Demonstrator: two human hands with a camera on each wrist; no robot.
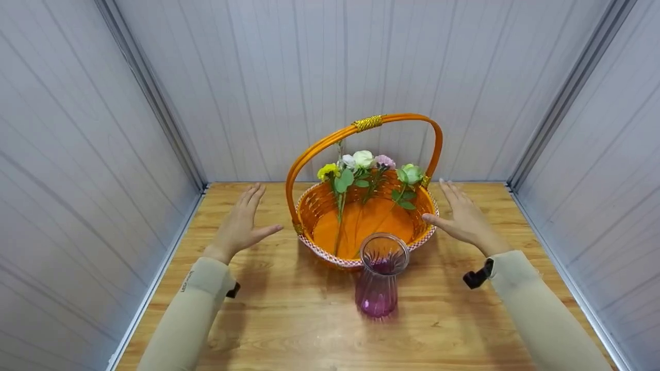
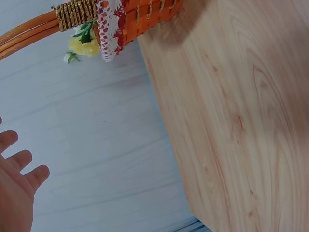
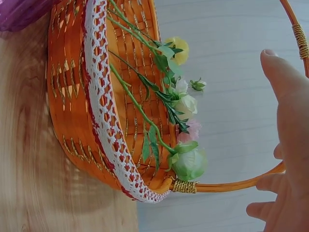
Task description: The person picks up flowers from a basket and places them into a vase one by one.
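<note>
An orange woven basket (image 1: pixel 325 252) with a lace-trimmed rim and a tall arched handle (image 1: pixel 330 139) stands on the wooden table. Several flowers lean inside it: a yellow flower (image 1: pixel 328 171), a white rose (image 1: pixel 363 158), a pink flower (image 1: pixel 384 162) and a pale green rose (image 3: pixel 189 162) by the handle's right foot. In front of the basket a glass vase (image 1: pixel 379 293), purple toward its base, stands upright. My left hand (image 1: pixel 242 224) is held left of the basket, fingers spread, holding nothing. On the right side my right hand (image 1: pixel 466 219) has its thumb near the rim, likewise holding nothing.
Pale panelled walls (image 1: pixel 247 93) enclose the wooden table (image 1: pixel 319 335) at the back and on both sides. Metal strips (image 1: pixel 154 103) run along the corners. Dark wrist cameras (image 1: pixel 478 274) are worn at both cuffs.
</note>
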